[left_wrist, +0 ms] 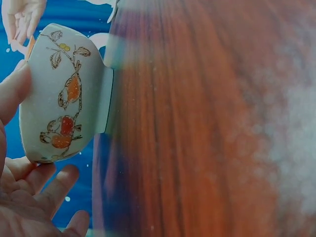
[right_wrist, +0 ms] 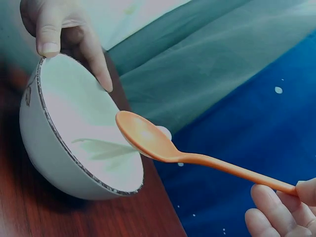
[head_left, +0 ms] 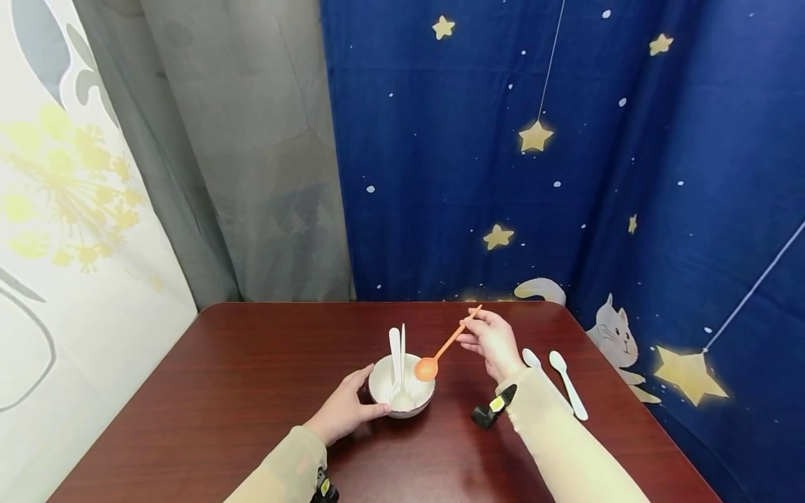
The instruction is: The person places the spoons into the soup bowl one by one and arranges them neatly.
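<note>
My left hand (head_left: 344,407) grips a white bowl (head_left: 411,413) by its rim, thumb on the near side and fingers round the left. Orange fruit and a brown branch decorate the bowl's outer wall (left_wrist: 61,98) in the left wrist view. Inside it lean two white spoons, one handle (head_left: 395,344) beside the other (head_left: 403,349), both pointing up past the far rim. My right hand (head_left: 495,342) pinches an orange spoon (right_wrist: 148,138) near its handle's end. The spoon's head hangs over the bowl's right side; contact with the bowl cannot be told.
Two more white spoons lie on the table's right side, one (head_left: 571,391) in full view, the other (head_left: 531,358) partly behind my right sleeve. The dark red wooden table (head_left: 251,377) ends at a blue starry curtain (head_left: 440,175) and a grey one (head_left: 264,175).
</note>
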`<action>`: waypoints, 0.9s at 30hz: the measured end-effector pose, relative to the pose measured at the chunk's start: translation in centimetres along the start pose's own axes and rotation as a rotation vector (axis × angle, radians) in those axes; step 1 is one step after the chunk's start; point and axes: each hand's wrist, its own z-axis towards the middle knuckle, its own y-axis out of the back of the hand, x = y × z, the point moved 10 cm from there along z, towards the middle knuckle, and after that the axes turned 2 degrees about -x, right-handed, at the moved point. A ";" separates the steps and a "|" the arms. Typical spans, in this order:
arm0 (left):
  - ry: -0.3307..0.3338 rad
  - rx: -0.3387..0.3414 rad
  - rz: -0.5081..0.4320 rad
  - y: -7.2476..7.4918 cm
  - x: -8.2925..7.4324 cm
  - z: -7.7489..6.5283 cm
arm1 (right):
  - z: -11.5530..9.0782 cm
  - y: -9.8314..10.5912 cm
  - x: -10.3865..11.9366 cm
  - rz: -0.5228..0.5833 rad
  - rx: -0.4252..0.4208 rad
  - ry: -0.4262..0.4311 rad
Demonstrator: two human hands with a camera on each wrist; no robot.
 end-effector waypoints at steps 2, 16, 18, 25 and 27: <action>-0.003 0.001 0.006 0.0 -0.1 0.0 | 0.2 -0.5 -0.1 -0.005 0.015 0.003; -0.015 -0.013 0.014 0.1 -0.3 -0.1 | 0.5 -4.3 -1.7 -0.044 0.126 -0.006; -0.012 -0.011 0.012 0.1 -0.3 -0.1 | 0.5 -4.7 -2.2 -0.054 0.141 -0.018; 0.009 0.006 0.012 0.0 -0.2 -0.2 | 0.7 -5.6 -3.2 -0.116 0.162 -0.017; 0.011 0.007 0.017 0.0 -0.2 -0.2 | 0.7 -5.9 -3.5 -0.137 0.171 -0.019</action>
